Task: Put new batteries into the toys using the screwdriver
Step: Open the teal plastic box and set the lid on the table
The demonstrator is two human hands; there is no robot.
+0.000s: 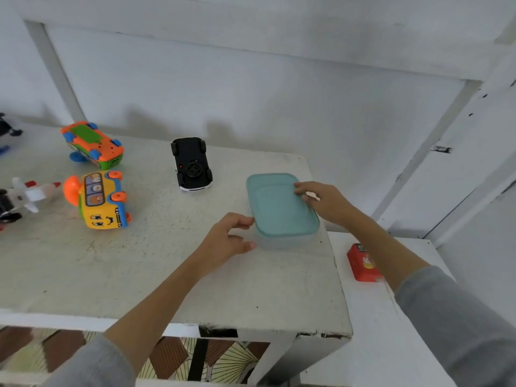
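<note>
A clear plastic container with a teal lid (pixel 279 210) stands near the table's right edge. My left hand (pixel 226 238) holds its near left corner, fingers curled against the lid rim and thumb against the wall below. My right hand (pixel 324 202) grips the lid's far right edge, fingertips on top and thumb at the rim. Its contents are hidden. A black toy car (pixel 191 163) lies upside down behind it. Farther left, an orange and green toy car (pixel 93 145) lies wheels up, and a yellow toy bus (pixel 102 201) rests on its side. No screwdriver or batteries show.
A white toy plane (pixel 28 195) and a dark toy (pixel 7 129) lie at the table's left edge. A small red box (pixel 363 263) sits on a lower white ledge to the right. A white wall stands behind; the table's front edge is chipped.
</note>
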